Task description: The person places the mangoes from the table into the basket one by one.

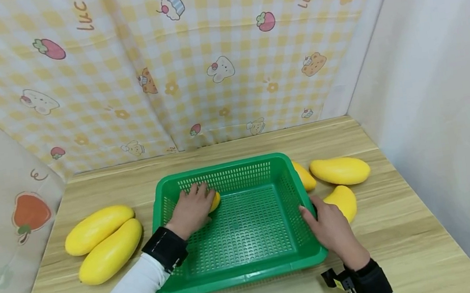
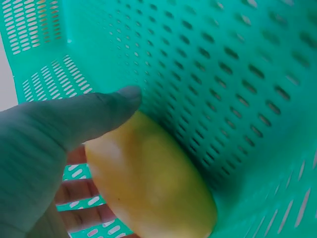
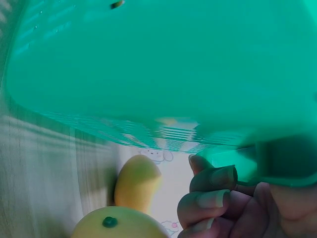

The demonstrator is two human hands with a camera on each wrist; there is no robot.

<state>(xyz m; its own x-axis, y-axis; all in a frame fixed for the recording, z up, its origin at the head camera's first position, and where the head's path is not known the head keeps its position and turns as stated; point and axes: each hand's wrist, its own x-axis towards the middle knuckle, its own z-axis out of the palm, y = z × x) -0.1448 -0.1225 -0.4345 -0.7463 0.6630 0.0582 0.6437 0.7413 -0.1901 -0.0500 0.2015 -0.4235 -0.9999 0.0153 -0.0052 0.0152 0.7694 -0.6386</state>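
My left hand [image 1: 192,210] reaches into the green plastic basket [image 1: 243,280] and holds a yellow mango [image 2: 153,178] near its left end. In the left wrist view, the thumb lies over the mango's top end, with fingers round its far side. The mango is against the basket's perforated plastic; in the head view the hand hides most of it. My right hand [image 1: 331,227] grips the basket's right rim, thumb over the edge. In the right wrist view its curled fingers [image 3: 210,198] show beside the basket's outer side.
Two mangoes [image 1: 110,252] lie side by side left of the basket. To its right are a mango [image 1: 340,171] near the back, another mango [image 1: 344,203] partly behind my right hand, and a mango [image 1: 304,176] against the basket. A patterned curtain [image 1: 193,97] hangs behind the wooden table [image 1: 407,237].
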